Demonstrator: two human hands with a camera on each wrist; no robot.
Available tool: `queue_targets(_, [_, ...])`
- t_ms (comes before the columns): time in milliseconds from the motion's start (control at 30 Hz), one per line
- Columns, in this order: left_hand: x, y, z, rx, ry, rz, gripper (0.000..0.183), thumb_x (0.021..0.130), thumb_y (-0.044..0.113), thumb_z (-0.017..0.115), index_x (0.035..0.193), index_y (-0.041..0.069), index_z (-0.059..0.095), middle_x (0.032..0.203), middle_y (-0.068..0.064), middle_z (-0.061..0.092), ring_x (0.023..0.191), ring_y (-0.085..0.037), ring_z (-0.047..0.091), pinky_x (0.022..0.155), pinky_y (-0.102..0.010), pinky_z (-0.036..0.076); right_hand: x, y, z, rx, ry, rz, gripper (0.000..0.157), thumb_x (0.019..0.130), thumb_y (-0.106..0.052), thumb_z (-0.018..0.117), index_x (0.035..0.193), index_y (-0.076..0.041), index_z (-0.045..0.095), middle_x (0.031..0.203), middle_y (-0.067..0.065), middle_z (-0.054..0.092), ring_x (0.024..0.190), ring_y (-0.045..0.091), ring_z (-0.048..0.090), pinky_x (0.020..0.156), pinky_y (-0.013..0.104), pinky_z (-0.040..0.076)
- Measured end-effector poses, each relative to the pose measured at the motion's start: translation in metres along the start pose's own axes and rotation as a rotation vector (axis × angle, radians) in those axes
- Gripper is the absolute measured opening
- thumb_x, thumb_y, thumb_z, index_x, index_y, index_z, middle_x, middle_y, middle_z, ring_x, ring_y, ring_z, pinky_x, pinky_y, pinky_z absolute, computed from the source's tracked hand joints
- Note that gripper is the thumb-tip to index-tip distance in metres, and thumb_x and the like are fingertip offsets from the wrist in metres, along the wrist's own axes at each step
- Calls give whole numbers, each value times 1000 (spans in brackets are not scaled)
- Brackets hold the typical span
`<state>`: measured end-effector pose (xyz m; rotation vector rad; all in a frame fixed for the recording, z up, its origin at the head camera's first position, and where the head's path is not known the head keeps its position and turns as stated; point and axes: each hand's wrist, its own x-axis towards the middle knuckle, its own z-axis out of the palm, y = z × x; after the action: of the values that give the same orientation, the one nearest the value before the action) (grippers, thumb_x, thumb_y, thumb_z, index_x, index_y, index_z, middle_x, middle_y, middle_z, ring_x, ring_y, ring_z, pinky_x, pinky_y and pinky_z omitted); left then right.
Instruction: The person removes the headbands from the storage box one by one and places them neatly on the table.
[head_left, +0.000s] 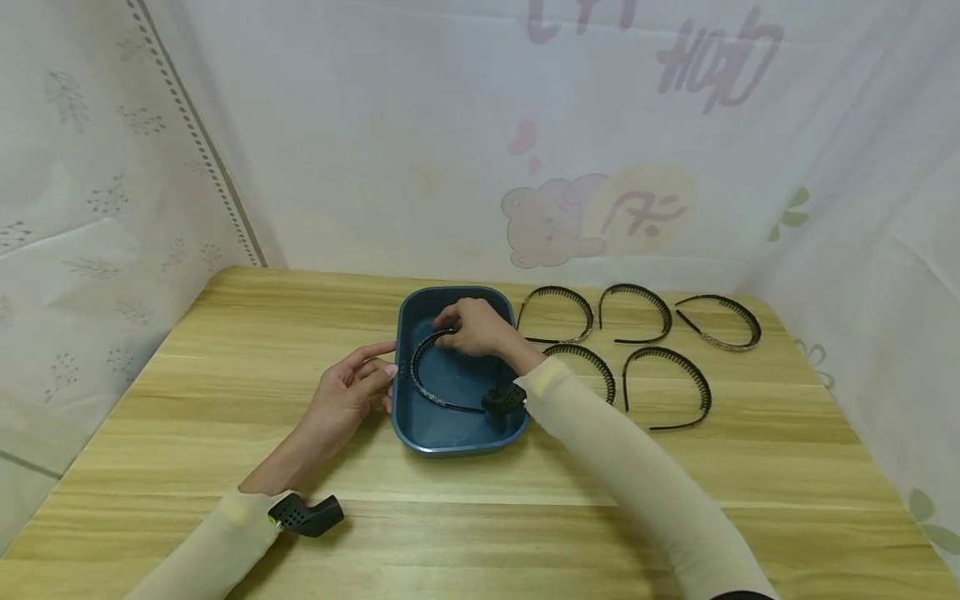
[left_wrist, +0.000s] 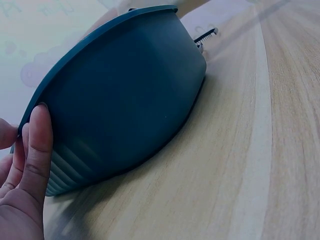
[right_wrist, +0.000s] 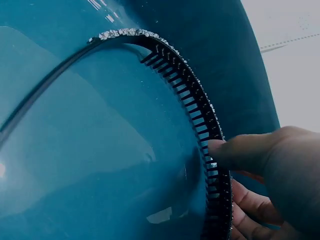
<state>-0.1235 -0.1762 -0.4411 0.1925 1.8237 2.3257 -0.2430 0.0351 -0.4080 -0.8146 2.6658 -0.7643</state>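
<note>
A blue rectangular plastic tub stands on the table. My left hand grips its left side; in the left wrist view the thumb and fingers take hold of the wall at the rim. Inside the tub is a black toothed headband, set with glittery stones along part of its outer edge. My right hand reaches over the tub and pinches this headband. The right wrist view shows the thumb on the comb teeth and the other fingers behind the band.
Several more black toothed headbands lie right of the tub, among them a plain one at the back, a stone-set one at far right and another nearer me. One is partly behind my right forearm. A printed curtain hangs behind the wooden table.
</note>
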Motion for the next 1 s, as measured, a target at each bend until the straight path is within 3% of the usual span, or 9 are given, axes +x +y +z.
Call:
queue_targets(167, [1,-1,0,-11,-10,14,54,93,12,58,140,-2,34,89,-5,60,71,-13,59,61,-25,54,1,1,3,-3,36,6,10,89,-25,65,96,-22,71,95,-5,67,85,11,60,71,26,51])
queue_targets(333, [0,-1,0,-9,-1,5,53,93,12,58,140,-1,35,89,-5,60,71,-14,58,62,-25,54,2,3,4,5,42,-3,7,90,-26,64,93,-22,70,89,-7,66,78,9,59,65,25,49])
queue_targets(733, [-2,1,3,4,0,1,53,93,14,59,139,1,37,88,-5,60,71,-14,59,63,-25,54,-5,1,-4,37,47,-83,5,91,-25,62,92,-25,67,87,-8,66,76,7,59,68,26,49])
queue_targets(1000, [-1,0,1,-13,-24,15,50,93,13,58,138,0,39,88,-4,60,70,-13,58,62,-24,54,-14,0,-23,119,139,-125,6,91,-21,63,96,-20,66,86,-4,66,76,15,62,68,27,50])
